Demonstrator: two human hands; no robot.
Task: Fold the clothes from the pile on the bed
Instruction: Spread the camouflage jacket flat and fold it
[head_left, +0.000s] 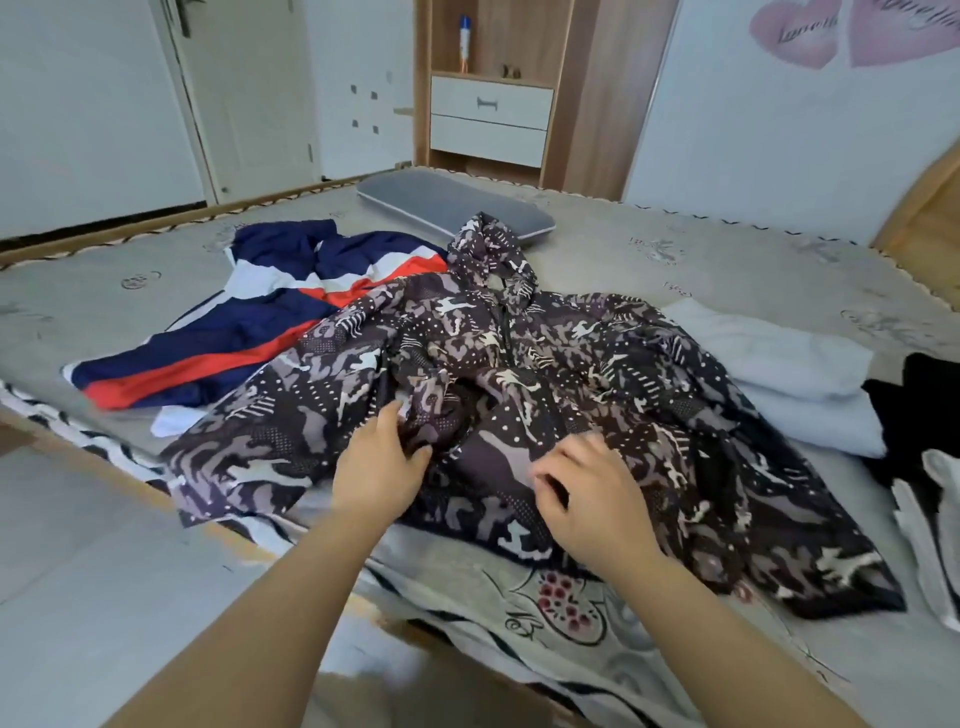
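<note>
A dark patterned hooded jacket (597, 374) lies spread face up across the bed (727, 260), its hood pointing away from me. My left hand (382, 465) grips a bunched fold of the jacket near its lower front. My right hand (592, 493) rests on the jacket's hem area with its fingers curled and pinching the fabric. A navy, white and red garment (270, 317) lies spread to the left, partly under the jacket's sleeve.
Folded pale blue cloth (789, 374) is stacked at the right, with a black garment (919, 405) and light grey clothing (930, 530) beyond it. A grey pillow (441, 202) lies at the far side. A wooden cabinet (493, 104) stands behind the bed.
</note>
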